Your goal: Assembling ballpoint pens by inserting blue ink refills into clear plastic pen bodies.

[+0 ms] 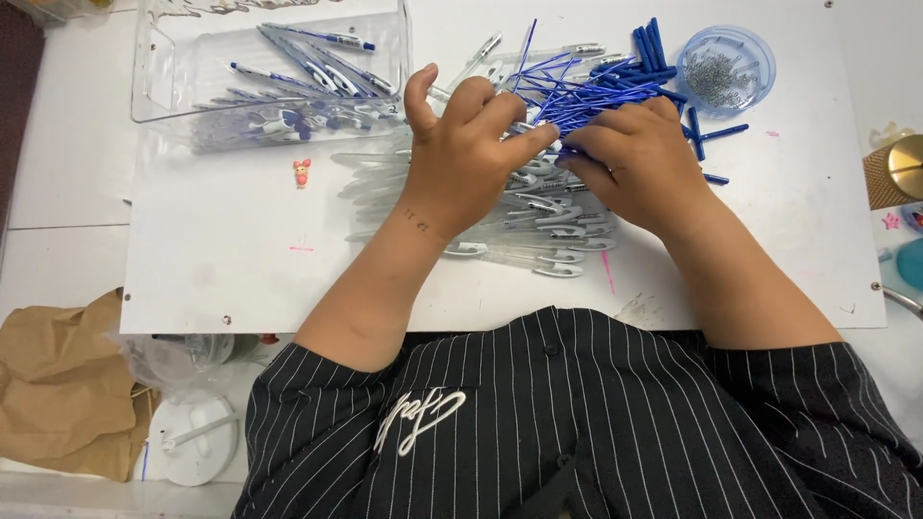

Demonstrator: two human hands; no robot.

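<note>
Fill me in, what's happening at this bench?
A person in a striped black shirt is working over a white board with both bare hands. The left hand and right hand meet over a heap of thin blue refills, pinching at them with the fingertips. Under the hands lies a pile of clear pen barrels. A clear tray at upper left holds assembled pens. A round blue dish at upper right holds small metal bits, too small to identify.

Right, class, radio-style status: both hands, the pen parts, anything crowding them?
Left hand and right hand meet over blue refills. Clear barrels piled beneath. Spring dish and pen tray stand apart.
</note>
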